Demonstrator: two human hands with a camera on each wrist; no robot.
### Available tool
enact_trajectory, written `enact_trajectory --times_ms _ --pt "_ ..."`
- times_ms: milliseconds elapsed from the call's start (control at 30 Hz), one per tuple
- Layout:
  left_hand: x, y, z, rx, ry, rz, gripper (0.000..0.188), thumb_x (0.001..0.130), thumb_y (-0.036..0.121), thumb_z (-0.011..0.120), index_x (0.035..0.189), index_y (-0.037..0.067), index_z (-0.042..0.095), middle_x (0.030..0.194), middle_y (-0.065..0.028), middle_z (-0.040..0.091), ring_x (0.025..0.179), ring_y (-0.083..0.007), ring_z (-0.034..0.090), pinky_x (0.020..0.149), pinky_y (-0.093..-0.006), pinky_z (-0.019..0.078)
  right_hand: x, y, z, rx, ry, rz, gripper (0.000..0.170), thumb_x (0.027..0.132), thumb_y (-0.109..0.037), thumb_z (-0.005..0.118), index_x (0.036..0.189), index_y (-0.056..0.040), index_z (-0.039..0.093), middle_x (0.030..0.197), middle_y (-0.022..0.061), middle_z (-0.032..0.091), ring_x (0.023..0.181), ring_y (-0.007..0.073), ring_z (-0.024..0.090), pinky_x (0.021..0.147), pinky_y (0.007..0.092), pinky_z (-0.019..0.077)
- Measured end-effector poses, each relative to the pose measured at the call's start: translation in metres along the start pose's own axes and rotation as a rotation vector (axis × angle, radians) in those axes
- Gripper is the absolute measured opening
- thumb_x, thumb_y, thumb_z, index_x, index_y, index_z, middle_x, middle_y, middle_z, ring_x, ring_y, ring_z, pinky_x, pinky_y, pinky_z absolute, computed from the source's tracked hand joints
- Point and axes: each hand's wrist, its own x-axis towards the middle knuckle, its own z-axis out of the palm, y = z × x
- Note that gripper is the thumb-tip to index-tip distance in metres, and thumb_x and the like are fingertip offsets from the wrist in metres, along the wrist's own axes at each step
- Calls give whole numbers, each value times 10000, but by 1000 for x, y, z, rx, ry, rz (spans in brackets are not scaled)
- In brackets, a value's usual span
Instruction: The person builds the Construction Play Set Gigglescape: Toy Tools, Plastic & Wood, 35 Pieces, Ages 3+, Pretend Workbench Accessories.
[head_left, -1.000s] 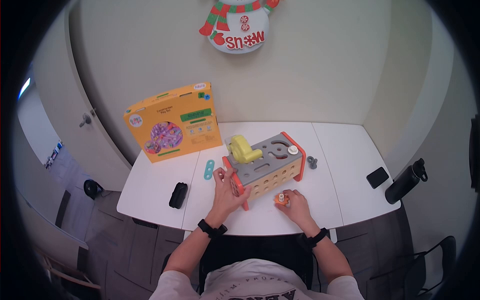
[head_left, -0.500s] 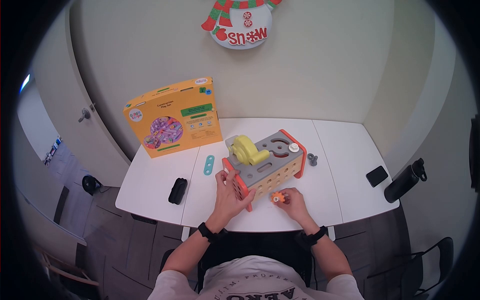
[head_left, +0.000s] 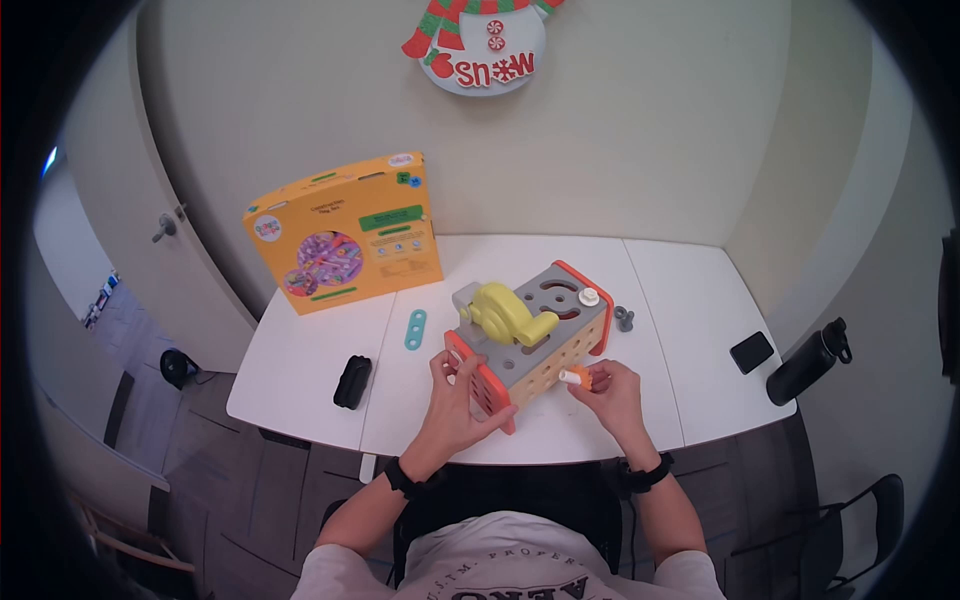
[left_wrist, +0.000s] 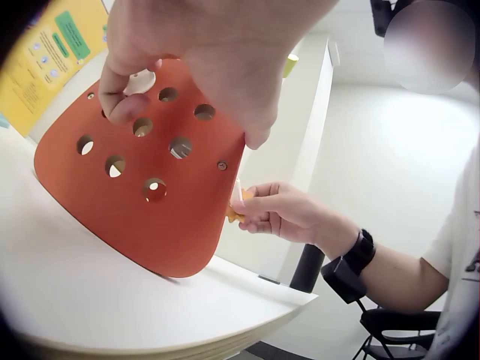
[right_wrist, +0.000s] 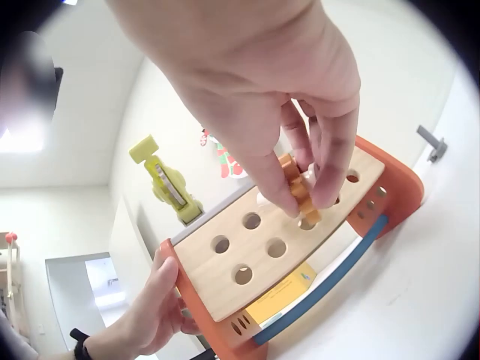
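"Gear [head_left: 585, 376] — where is it?"

"In the right hand [head_left: 612, 393], on the near side of the wooden toy [head_left: 512, 366], raised off the tabletop [head_left: 300, 380]."

"Grip state?"

"Clamped: thumb and fingertips pinch the gear. Left hand [head_left: 452, 412] is clamped too, on the red end panel [left_wrist: 169, 232], thumb at its near edge, fingers at its upper part."

"Long axis?"

"That's the white peg [head_left: 569, 377]. Sticks out of the gear on the side away from the right hand, pointing left in the head view, toward the wooden side panel [right_wrist: 248, 247] with the holes."

"Touching the wood?"

"Looks just beside it, contact can't be told. Same for which hole it faces — fingers and gear block the right wrist view."

"Square to the panel?"

"Slanted, I'd judge. Peg runs more sideways than straight into the face, so the angle between peg and hole is what the move turns on."

"Nearer hand to those holes?"

"Right, directly in front of them. Left is round the end, seemingly bracing the toy."
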Motion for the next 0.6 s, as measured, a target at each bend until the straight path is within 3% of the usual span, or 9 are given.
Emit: enact_trajectory --times_ms 100,200,400,600 --pt "-8 8 3 -6 3 -30 1019 693 470 955 1463 86 408 1288 -240 367 1208 -428 440 1005 -526 471 -7 -21 2 -159 168 -140 290 774 -62 877 951 38 671 882 106 678 696 175 729 635 289 603" --pt "-12 14 8 25 16 -43 1045 672 512 963 1458 86 422 1281 -241 374 1195 -433 462 997 -525 478 -17 -30 14 -313 267 -229 258 780 -43 830 919 19 621 880 128 601 646 254 696 595 352 583" --pt "-13 23 12 38 28 -38 1031 682 530 951 1449 81 427 1264 -253 392 1165 -438 484 975 -513 493 -25 -40 22 -475 288 -280 267 804 -47 779 944 -10 555 948 163 529 716 377 667 602 471 557" --pt "-14 25 13 -18 16 -69 969 716 559 923 1429 79 477 1276 -283 394 1164 -449 477 961 -500 478 -27 -38 25 -499 284 -289 289 789 -38 785 980 -6 571 959 170 515 766 397 655 629 487 549"
